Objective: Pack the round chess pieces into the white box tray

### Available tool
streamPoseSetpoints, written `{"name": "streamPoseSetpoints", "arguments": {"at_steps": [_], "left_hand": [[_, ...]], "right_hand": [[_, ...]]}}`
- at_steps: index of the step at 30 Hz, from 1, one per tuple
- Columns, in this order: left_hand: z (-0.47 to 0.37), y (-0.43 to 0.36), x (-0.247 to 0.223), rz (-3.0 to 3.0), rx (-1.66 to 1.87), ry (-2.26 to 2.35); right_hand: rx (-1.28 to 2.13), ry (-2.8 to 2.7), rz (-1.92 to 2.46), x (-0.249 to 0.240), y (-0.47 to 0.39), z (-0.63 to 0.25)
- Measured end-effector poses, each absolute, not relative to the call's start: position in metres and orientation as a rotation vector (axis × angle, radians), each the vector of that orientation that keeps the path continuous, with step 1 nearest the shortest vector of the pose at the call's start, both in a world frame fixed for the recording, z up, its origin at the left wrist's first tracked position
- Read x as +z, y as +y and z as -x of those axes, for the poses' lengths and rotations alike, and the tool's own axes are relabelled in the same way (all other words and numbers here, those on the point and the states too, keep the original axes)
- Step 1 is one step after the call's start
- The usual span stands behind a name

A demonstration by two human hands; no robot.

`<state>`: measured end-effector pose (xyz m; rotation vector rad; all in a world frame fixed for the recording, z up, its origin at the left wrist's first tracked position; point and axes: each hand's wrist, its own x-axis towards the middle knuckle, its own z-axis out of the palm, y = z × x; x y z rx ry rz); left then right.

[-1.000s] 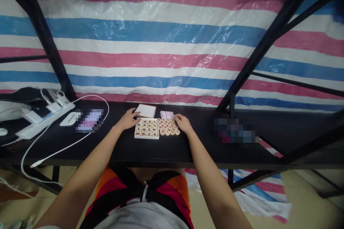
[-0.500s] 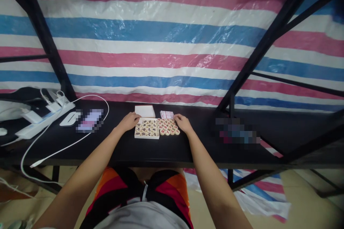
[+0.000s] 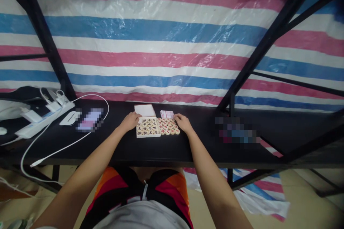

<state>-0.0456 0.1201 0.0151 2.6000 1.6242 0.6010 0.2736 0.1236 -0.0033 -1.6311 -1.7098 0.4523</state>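
Observation:
A shallow white box holds rows of round, wooden Chinese chess pieces with black characters. My left hand is at the far left corner of this box, its bent fingers gripping the edge. Against the box's right side lies a block of chess pieces with red characters on the black tabletop. At the far right corner of those pieces rests my right hand, fingers stretched out and touching there, with nothing visibly held. Its thumb is hard to make out. Behind the red pieces lies a folded white-and-pink paper.
Behind the box lies a white open lid. On the left are a phone, a white power strip and a loose cable. A blurred item lies to the right. Slanting black frame bars flank the table.
The white box with the black pieces has shifted slightly to the right and turned a little, with my left hand at its corner. My right hand and the red pieces have hardly moved.

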Motion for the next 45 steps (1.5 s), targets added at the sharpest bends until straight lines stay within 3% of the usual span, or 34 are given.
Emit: {"name": "streamPoseSetpoints", "arguments": {"at_steps": [13, 19, 27, 45], "left_hand": [[0.051, 0.128, 0.008, -2.542, 0.734, 1.382], [0.061, 0.124, 0.021, -2.402, 0.952, 1.489], [0.085, 0.121, 0.032, -2.259, 0.633, 1.480], [0.083, 0.118, 0.034, -2.266, 0.679, 1.395]], "right_hand": [[0.450, -1.705, 1.643, -0.006, 0.126, -0.275], [0.448, -1.712, 1.631, -0.007, 0.127, -0.275], [0.446, -1.716, 1.648, -0.003, 0.125, -0.274], [0.321, -1.815, 1.684, -0.007, 0.125, -0.275]]}}
